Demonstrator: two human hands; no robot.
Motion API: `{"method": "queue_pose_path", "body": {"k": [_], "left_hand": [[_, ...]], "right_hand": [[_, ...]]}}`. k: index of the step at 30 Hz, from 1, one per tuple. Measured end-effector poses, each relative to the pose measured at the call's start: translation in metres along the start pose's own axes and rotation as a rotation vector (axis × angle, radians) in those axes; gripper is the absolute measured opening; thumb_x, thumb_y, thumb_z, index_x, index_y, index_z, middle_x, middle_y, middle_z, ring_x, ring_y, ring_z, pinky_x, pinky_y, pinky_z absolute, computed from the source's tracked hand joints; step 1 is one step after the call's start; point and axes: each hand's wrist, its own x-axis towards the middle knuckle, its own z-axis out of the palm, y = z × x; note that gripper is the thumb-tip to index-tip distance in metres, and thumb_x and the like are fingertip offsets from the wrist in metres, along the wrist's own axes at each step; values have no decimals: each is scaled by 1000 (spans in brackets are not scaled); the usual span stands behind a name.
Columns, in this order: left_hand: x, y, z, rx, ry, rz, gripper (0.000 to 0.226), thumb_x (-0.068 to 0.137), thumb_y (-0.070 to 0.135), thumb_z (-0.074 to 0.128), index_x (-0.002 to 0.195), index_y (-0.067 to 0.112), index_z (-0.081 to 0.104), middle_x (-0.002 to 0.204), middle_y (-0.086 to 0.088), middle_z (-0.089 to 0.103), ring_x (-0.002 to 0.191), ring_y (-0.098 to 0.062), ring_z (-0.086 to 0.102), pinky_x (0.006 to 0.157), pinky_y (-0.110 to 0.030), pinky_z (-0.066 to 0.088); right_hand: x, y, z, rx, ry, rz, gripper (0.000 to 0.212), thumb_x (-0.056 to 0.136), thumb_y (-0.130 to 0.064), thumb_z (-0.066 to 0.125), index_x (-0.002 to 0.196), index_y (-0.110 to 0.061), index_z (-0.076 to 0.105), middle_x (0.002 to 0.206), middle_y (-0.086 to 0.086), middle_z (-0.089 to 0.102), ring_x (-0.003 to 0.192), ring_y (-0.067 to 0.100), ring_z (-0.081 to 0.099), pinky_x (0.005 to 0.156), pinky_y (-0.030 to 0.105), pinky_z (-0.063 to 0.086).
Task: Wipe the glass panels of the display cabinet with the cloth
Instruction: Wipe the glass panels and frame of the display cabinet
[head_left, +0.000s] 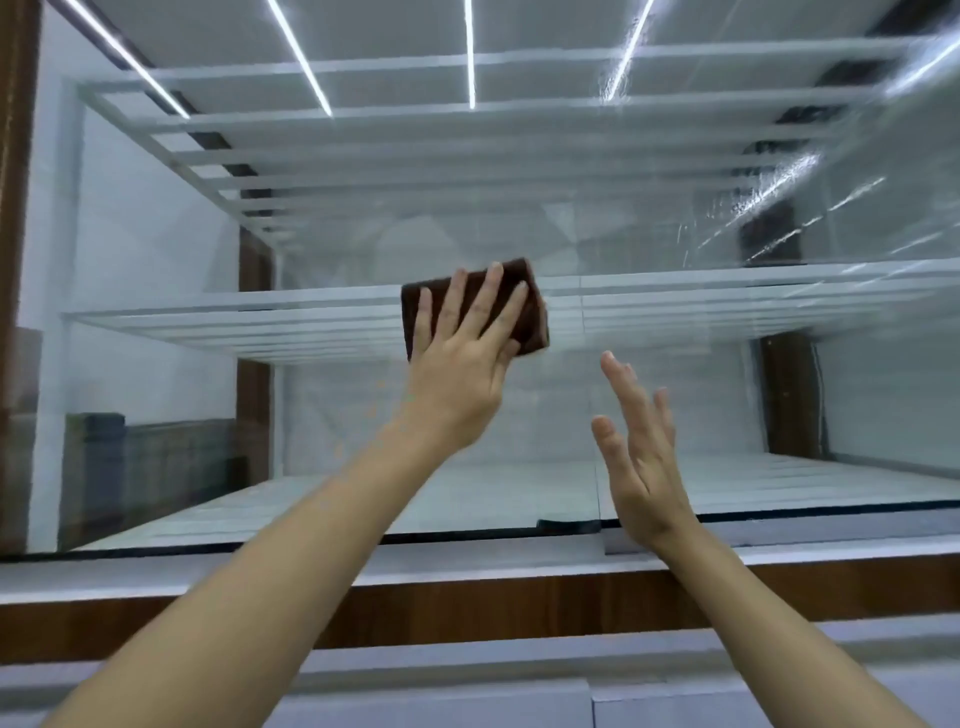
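Cloth (535, 327) under left hand (457, 384) on glass (208, 415) (right hand (644, 467) seemingly hovering).

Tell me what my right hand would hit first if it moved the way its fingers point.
The right hand would most likely meet the glass panel right of the cloth the left hand presses. Nothing shows between them, though depth is unclear.

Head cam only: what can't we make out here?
All head view.
Cloth: mostly covered by left hand; folds unclear.
Right hand: contact with glass panel undecidable, single view.
Upper-right glare: hides whether streaks are dirt.
Cabinet: sides cut by frame edges.
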Motion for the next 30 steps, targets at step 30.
{"method": "queue_pose_path", "body": {"k": [30], "left_hand": [[275,-57,-41,47,5,197,53,102,35,43,155,31,35,163,3,30,152,-26,24,122,-51,15]], "right_hand": [[392,-17,-80,-639,111,-13,56,105,-46,31,158,-26,23,167,5,14,155,23,8,119,61,-6]]}}
